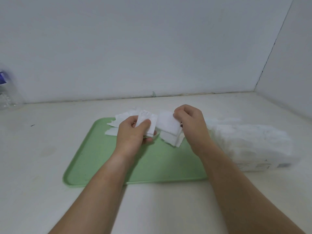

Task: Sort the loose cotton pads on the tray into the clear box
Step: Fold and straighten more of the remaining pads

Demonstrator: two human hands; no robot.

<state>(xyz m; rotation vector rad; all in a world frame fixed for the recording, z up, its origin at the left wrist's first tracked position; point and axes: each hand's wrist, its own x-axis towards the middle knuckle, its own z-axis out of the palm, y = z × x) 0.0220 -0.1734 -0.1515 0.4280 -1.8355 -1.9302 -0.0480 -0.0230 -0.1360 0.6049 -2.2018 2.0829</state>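
A pale green tray (101, 157) lies on the table in front of me. Over its far edge my left hand (133, 134) grips a small stack of white square cotton pads (148, 120) between thumb and fingers. My right hand (190, 122) pinches another white pad (167, 122) by its right edge, above a few more pads (172, 140) on the tray. More loose pads (118, 120) lie at the tray's far left behind my left hand. The clear box (253, 144), packed with white pads, stands just right of the tray.
A clear plastic bottle with a purple label (5, 92) stands at the far left by the wall. A grey wall runs along the table's back and right side. The tray's near half is bare green.
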